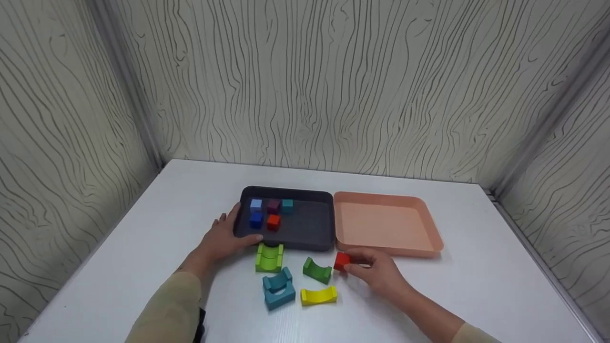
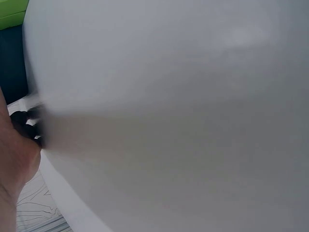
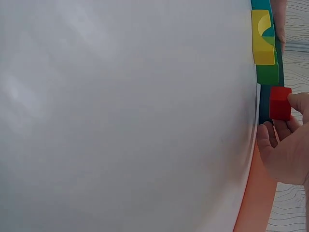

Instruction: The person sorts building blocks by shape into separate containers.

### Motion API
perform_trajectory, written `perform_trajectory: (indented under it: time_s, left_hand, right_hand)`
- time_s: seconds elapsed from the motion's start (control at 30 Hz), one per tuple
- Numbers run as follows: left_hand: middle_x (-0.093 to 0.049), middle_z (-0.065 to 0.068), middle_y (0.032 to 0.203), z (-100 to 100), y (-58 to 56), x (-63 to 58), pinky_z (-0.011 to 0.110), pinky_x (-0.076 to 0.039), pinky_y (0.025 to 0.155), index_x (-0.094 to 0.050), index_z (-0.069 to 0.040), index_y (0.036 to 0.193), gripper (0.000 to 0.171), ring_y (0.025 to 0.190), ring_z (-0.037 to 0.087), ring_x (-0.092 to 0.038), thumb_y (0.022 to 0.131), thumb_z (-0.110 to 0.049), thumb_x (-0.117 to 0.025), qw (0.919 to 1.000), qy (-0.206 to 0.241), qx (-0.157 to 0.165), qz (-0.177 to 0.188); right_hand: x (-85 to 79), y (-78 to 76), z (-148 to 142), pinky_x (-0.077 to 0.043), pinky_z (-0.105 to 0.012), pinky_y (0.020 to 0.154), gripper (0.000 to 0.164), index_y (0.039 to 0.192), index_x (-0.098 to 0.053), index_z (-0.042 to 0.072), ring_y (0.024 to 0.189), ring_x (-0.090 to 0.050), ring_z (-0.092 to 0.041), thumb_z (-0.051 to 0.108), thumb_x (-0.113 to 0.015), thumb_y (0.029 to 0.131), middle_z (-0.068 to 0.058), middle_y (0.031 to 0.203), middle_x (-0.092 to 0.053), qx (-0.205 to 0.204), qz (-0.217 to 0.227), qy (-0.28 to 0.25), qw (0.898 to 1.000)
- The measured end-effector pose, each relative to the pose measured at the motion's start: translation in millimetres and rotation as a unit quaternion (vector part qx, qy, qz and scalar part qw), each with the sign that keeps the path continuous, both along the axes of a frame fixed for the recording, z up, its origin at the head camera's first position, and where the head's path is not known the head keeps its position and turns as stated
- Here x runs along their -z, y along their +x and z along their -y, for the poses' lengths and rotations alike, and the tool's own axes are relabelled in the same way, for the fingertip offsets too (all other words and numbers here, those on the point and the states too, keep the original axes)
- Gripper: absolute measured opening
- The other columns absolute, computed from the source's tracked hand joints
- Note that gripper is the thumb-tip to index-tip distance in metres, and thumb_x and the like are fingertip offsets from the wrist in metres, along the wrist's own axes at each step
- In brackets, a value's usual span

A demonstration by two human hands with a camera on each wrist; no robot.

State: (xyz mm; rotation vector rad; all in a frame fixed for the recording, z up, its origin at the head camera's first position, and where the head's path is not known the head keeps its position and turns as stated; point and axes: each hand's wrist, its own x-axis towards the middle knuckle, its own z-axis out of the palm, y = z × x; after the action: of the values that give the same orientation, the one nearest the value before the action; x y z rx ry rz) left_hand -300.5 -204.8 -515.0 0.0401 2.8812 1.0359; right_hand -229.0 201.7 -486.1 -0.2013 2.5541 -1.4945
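Note:
My right hand (image 1: 381, 272) pinches a red cube (image 1: 341, 261) between thumb and fingers, just in front of the gap between the two trays. In the right wrist view the same red cube (image 3: 280, 103) shows between the fingertips. At the dark tray's (image 1: 305, 242) front left corner rests my left hand (image 1: 224, 239), its fingers along the side and its thumb along the front rim. Inside that tray stand a light blue cube (image 1: 256, 205), a maroon cube (image 1: 273, 206), a teal cube (image 1: 287, 206), a blue cube (image 1: 256, 220) and an orange-red cube (image 1: 273, 222).
A peach tray (image 1: 386, 224) adjoins the dark tray on the right. In front lie curved blocks: lime green (image 1: 269, 263), teal (image 1: 279, 297), green (image 1: 316, 271) and yellow (image 1: 319, 296). Patterned panels (image 1: 305, 85) enclose the white table (image 1: 486, 276) at the back and sides.

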Motion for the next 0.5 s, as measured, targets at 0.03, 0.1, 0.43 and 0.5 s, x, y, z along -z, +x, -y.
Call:
perform_trajectory:
  time_s: [0.03, 0.1, 0.43, 0.5]
  left_hand:
    - [-0.017, 0.029, 0.172, 0.1, 0.1, -0.2, 0.075, -0.019, 0.12, -0.009, -0.022, 0.173, 0.13, 0.156, 0.058, -0.009, 0.078, -0.086, -0.07, 1.0, 0.0, -0.001, -0.001]
    - [-0.018, 0.028, 0.172, 0.2, 0.8, -1.0, 0.075, -0.018, 0.12, -0.009, -0.022, 0.173, 0.13, 0.157, 0.058, -0.009, 0.078, -0.086, -0.07, 1.0, 0.0, -0.002, 0.0]
    - [-0.017, 0.025, 0.173, -1.6, 1.0, -1.7, 0.073, -0.017, 0.121, -0.008, -0.023, 0.173, 0.131, 0.158, 0.055, -0.007, 0.077, -0.087, -0.069, 1.0, 0.001, -0.004, 0.002]
    - [-0.017, 0.025, 0.174, -2.1, -0.2, -0.6, 0.073, -0.017, 0.121, -0.008, -0.023, 0.173, 0.131, 0.158, 0.055, -0.007, 0.077, -0.087, -0.07, 1.0, 0.0, -0.005, 0.003]
  right_hand:
    - [-2.1, -0.7, 0.2, -0.06, -0.037, 0.097, 0.038, 0.132, -0.076, 0.02, 0.116, -0.066, -0.024, 0.021, -0.083, 0.095, -0.001, 0.128, -0.072, 0.001, -0.002, 0.0, 1.0]
    - [-6.5, -2.0, 0.4, -0.06, -0.036, 0.096, 0.039, 0.134, -0.075, 0.02, 0.116, -0.066, -0.024, 0.021, -0.082, 0.096, -0.001, 0.127, -0.072, -0.001, -0.006, -0.004, 1.0]
    - [-29.5, -10.0, 7.4, -0.059, -0.032, 0.095, 0.039, 0.136, -0.073, 0.011, 0.114, -0.068, -0.025, 0.019, -0.078, 0.099, -0.005, 0.126, -0.073, -0.021, -0.042, -0.044, 0.998]
    - [-33.3, -13.2, 10.5, -0.059, -0.033, 0.098, 0.039, 0.137, -0.072, 0.012, 0.117, -0.067, -0.025, 0.019, -0.078, 0.099, -0.004, 0.127, -0.073, -0.021, -0.047, -0.044, 0.998]
